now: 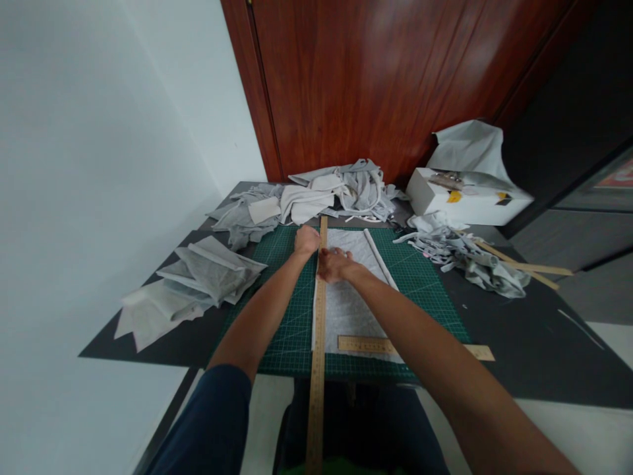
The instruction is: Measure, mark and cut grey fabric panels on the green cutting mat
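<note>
A grey cloth (353,307) lies on the green cutting mat (281,316), its right edge rolled or folded. Along its left edge runs a long wooden ruler (319,330), which extends past the table's front edge. My left hand (306,240) is closed beside the ruler's upper part; what it holds, if anything, is too small to name. Just below and to the right, my right hand (335,264) rests on the ruler and cloth, its fingers partly spread. A shorter wooden ruler (363,344) lies across the cloth's lower end, partly hidden under my right forearm.
Grey fabric pieces (212,267) lie at the left, and a fabric heap (336,191) lines the back. At the back right stands a white box (465,201). Cloth scraps (445,244) and wooden strips (537,268) are in front of it.
</note>
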A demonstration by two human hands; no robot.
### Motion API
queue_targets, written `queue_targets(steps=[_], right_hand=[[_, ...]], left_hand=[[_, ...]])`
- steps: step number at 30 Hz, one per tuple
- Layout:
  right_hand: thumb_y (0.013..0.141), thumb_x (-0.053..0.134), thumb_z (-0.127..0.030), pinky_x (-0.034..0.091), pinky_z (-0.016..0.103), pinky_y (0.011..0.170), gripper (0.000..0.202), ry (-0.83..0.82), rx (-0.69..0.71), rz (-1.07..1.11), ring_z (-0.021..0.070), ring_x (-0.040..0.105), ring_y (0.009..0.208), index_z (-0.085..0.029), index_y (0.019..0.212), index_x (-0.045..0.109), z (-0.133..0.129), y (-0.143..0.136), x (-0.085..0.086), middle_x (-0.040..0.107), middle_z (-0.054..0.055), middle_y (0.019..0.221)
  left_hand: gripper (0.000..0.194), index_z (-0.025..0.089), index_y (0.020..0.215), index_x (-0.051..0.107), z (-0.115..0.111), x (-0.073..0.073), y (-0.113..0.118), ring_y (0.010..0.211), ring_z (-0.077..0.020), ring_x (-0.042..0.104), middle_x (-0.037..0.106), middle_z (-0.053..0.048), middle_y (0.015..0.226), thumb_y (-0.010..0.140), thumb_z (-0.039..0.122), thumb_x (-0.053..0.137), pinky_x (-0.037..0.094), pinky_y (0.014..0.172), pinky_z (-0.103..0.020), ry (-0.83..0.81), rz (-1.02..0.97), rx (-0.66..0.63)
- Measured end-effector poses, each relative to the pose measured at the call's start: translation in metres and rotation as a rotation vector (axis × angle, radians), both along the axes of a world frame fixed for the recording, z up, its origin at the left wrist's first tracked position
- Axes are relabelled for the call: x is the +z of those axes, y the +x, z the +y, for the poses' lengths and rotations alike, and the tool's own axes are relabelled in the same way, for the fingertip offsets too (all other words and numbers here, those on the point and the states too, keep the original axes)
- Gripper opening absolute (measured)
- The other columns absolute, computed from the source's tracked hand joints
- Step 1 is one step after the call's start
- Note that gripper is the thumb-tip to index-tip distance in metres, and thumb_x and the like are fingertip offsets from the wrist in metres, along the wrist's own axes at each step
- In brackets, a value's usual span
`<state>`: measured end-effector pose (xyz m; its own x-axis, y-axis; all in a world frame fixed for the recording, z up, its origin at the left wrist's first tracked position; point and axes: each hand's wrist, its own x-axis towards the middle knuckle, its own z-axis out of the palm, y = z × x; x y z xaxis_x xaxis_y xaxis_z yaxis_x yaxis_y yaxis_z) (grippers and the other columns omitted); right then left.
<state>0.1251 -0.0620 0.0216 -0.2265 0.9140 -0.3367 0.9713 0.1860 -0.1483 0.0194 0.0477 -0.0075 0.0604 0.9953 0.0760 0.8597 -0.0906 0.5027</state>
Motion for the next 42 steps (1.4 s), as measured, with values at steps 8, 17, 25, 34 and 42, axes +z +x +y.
queue_targets(steps=[8,17,25,34,42], right_hand=[[0.089,0.071,-0.047,0.038,0.067,0.116,0.06,0.034,-0.009,0.01,0.0469,0.035,0.151,-0.027,0.145,0.062,0.005,-0.001,-0.01,0.049,0.014,0.16],[0.088,0.074,-0.046,0.034,0.067,0.117,0.068,0.016,-0.02,0.004,0.0458,0.031,0.153,-0.033,0.152,0.054,0.003,-0.002,-0.006,0.044,0.012,0.165],[0.089,0.075,-0.042,0.022,0.069,0.122,0.075,0.016,-0.027,0.0,0.0443,0.02,0.158,-0.029,0.158,0.047,0.0,0.002,0.001,0.046,0.013,0.163],[0.092,0.072,-0.049,0.019,0.065,0.123,0.069,0.082,-0.072,0.016,0.0387,0.018,0.16,-0.03,0.154,0.051,-0.006,0.005,-0.001,0.055,0.012,0.157],[0.092,0.072,-0.047,0.02,0.065,0.123,0.062,0.046,-0.088,0.017,0.0389,0.021,0.159,-0.031,0.15,0.057,-0.011,0.004,0.008,0.056,0.011,0.156]], left_hand=[[0.023,0.016,0.099,0.086,-0.016,0.01,-0.004,0.116,-0.0276,0.075,0.082,-0.013,0.111,0.087,0.014,0.067,0.057,0.103,-0.03,-0.018,0.029,-0.054],[0.019,0.015,0.096,0.085,-0.037,0.011,-0.01,0.113,-0.0278,0.076,0.082,-0.015,0.107,0.082,0.015,0.072,0.059,0.096,-0.028,-0.044,0.025,-0.062],[0.019,0.018,0.098,0.085,-0.042,0.005,-0.012,0.113,-0.0251,0.076,0.083,-0.011,0.107,0.081,0.018,0.076,0.057,0.098,-0.025,-0.021,-0.004,-0.049],[0.02,0.017,0.097,0.084,-0.043,0.004,-0.012,0.112,-0.0238,0.076,0.082,-0.012,0.108,0.082,0.012,0.072,0.056,0.1,-0.025,-0.027,-0.005,-0.04],[0.022,0.016,0.097,0.084,-0.053,0.01,-0.014,0.109,-0.0249,0.077,0.083,-0.013,0.104,0.081,0.011,0.071,0.058,0.098,-0.026,-0.043,0.009,-0.069]])
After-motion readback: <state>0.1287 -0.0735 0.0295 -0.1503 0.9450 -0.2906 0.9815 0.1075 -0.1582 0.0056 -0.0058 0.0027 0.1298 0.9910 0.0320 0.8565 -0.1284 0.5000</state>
